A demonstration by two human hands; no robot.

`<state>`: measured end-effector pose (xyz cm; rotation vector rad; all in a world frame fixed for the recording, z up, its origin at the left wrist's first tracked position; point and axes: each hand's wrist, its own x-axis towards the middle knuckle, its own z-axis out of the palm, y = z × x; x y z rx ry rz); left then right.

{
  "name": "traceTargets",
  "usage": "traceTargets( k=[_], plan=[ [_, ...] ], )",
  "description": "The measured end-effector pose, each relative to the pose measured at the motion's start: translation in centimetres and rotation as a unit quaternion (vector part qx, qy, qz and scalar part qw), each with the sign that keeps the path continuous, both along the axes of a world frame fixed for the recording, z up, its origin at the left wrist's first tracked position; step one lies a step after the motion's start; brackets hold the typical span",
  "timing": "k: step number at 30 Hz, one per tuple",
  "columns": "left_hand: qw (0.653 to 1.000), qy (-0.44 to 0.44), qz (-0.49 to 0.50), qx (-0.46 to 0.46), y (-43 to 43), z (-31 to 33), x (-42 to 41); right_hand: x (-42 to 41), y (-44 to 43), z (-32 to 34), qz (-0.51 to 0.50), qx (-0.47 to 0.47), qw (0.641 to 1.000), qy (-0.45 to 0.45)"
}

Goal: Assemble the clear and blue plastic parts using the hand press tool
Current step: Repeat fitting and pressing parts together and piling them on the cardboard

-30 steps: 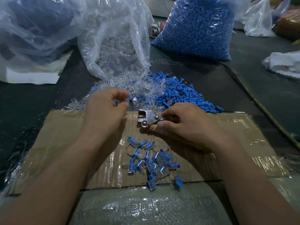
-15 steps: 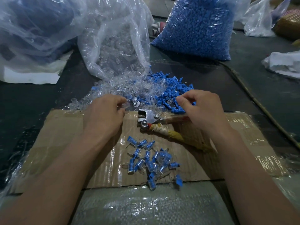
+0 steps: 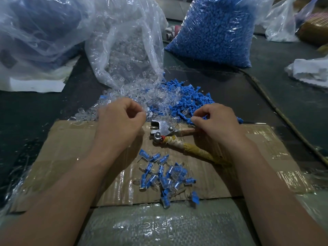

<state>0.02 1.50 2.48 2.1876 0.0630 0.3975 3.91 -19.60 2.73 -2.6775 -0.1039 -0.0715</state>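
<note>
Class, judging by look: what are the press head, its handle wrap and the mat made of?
Press head: bare metal, probably steel; grey shine, rivets. Handle wrap: seemingly yellowish cloth or tape; wound ridges. Mat: brown cardboard under glossy clear tape; reflective wrinkles.

Nothing legible turns up anywhere on this bench. The tape-covered brown cardboard sheet (image 3: 71,157), the clear plastic bag of blue parts (image 3: 213,29) and the metal hand press tool with wrapped handles (image 3: 163,129) carry no readable label, brand or number.
</note>
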Motion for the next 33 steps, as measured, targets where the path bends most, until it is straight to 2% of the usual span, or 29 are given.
traceTargets(
  k=[3,10,21,26,29,33],
  plan=[
    [1.000,0.003,-0.015,-0.002,-0.3,0.2,-0.3,0.3,0.3,-0.1,0.009,-0.035,0.999,0.040],
    [1.000,-0.004,-0.012,-0.007,-0.4,0.4,-0.5,1.0,0.0,-0.2,0.029,-0.003,0.996,0.084],
    [0.994,0.024,-0.048,-0.092,-0.6,0.3,-0.6,0.5,0.6,-0.5,0.034,0.074,0.996,0.028],
    [0.982,0.034,-0.067,-0.172,-0.6,0.5,-0.6,0.1,0.9,-0.3,0.019,0.082,0.996,-0.019],
    [0.973,0.053,-0.089,-0.207,-0.7,0.6,-0.7,-0.4,1.2,0.2,0.018,0.143,0.988,-0.051],
    [0.962,0.057,-0.106,-0.246,-1.0,0.9,-0.9,-2.0,2.6,1.2,0.076,0.254,0.962,-0.063]
  ],
)
